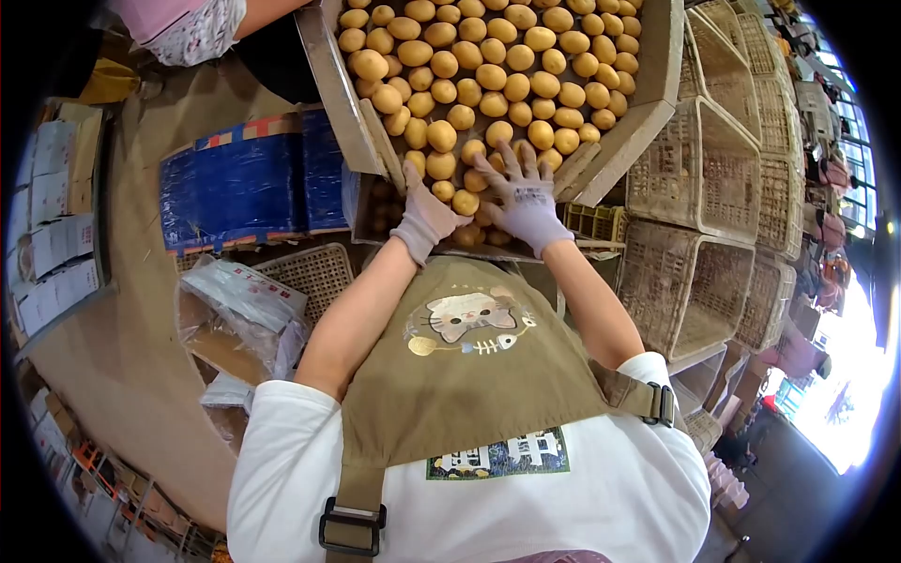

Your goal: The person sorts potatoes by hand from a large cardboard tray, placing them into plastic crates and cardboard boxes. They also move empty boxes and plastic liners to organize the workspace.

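Many small yellow potatoes (491,77) lie spread over a sloping, wood-sided sorting tray (610,155) in front of me. My left hand (428,208), in a pale glove, is at the left of the tray's narrow mouth, fingers extended beside a few potatoes. On the other side, my right hand (526,199), gloved too, spreads its fingers over potatoes at the mouth. A potato (465,203) sits between the two hands. Below them, more potatoes (466,236) lie in a shadowed container, partly hidden by my hands and apron.
Stacked beige plastic crates (690,174) rise close on the right. At left are a blue-wrapped box (235,183) and an opened carton (221,347) with plastic film. Another person's arm (267,14) shows at the top left. A yellow crate (596,223) stands by my right wrist.
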`<action>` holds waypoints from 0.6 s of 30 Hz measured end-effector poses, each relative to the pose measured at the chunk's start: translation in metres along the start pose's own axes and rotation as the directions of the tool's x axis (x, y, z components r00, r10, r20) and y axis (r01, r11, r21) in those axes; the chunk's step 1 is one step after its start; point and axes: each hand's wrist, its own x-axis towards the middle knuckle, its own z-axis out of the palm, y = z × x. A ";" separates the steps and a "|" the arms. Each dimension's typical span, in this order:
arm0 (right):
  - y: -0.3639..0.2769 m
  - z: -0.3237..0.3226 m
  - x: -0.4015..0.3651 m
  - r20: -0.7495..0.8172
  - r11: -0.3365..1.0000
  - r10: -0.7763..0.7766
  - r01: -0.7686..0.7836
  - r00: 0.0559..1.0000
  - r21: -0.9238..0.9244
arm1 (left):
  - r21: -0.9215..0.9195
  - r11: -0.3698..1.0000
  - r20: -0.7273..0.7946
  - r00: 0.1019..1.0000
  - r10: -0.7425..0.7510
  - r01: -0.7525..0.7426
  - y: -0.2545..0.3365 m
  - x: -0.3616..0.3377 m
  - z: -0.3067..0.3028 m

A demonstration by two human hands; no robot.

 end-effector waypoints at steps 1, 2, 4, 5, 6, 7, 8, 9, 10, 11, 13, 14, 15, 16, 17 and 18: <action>0.003 0.001 -0.010 0.016 1.000 -0.020 0.019 1.000 0.005 | 0.017 1.000 -0.045 0.999 -0.019 0.019 -0.002 -0.002 0.002; 0.005 0.001 -0.016 0.056 0.999 -0.036 0.036 0.998 -0.011 | 0.036 0.999 -0.089 0.995 -0.036 0.040 -0.001 -0.003 0.004; 0.000 -0.011 -0.021 0.152 0.999 -0.027 0.032 0.988 -0.033 | 0.028 0.998 -0.078 0.995 -0.058 0.061 0.002 -0.004 0.005; 0.000 -0.010 -0.021 0.145 0.999 -0.017 0.023 0.989 -0.034 | 0.113 0.994 -0.063 0.998 -0.010 0.017 0.001 -0.004 0.005; 0.000 -0.009 -0.020 0.139 0.999 -0.010 0.014 0.990 -0.034 | 0.195 0.980 -0.044 0.998 0.039 -0.029 -0.002 -0.005 0.005; -0.001 -0.008 -0.020 0.134 0.999 -0.002 0.007 0.991 -0.035 | 0.206 0.978 -0.051 0.998 0.045 -0.033 -0.004 -0.006 0.006; -0.001 -0.008 -0.020 0.137 1.000 -0.010 0.014 0.990 -0.027 | 0.217 0.975 -0.059 0.997 0.051 -0.037 -0.005 -0.007 0.007; 0.001 -0.009 -0.019 0.138 1.000 -0.022 0.024 0.990 -0.020 | 0.159 0.987 -0.091 0.996 0.019 -0.004 -0.004 -0.006 0.007; 0.005 -0.011 -0.017 0.139 0.999 -0.034 0.037 0.990 -0.014 | 0.097 0.995 -0.119 0.993 -0.014 0.026 -0.003 -0.004 0.007; 0.014 -0.009 -0.012 -0.014 0.997 0.024 -0.023 1.000 0.068 | 0.077 0.997 -0.083 0.996 -0.019 0.025 -0.001 -0.003 0.007; 0.034 -0.004 0.008 -0.288 0.961 0.175 -0.100 0.941 0.259 | 0.033 0.999 -0.019 0.999 -0.029 0.029 -0.001 -0.001 0.002; 0.039 -0.005 0.019 -0.207 0.934 0.304 -0.249 0.930 0.256 | -0.051 0.997 -0.048 0.997 -0.063 0.061 -0.002 0.003 0.002; 0.040 -0.019 0.033 -0.129 0.887 0.432 -0.395 0.892 0.241 | -0.045 0.998 -0.027 0.998 -0.048 0.047 -0.005 0.004 0.003; 0.040 -0.031 0.050 0.074 0.873 0.466 -0.471 0.882 0.128 | -0.036 0.999 -0.003 0.999 -0.037 0.037 -0.008 0.005 0.006; 0.040 -0.028 0.065 0.151 0.847 0.503 -0.520 0.851 0.107 | -0.026 0.999 0.024 0.999 -0.027 0.028 -0.009 0.007 0.008; 0.042 -0.028 0.068 0.147 0.849 0.488 -0.507 0.860 0.151 | -0.025 0.999 0.049 0.998 -0.040 0.041 -0.008 0.009 0.008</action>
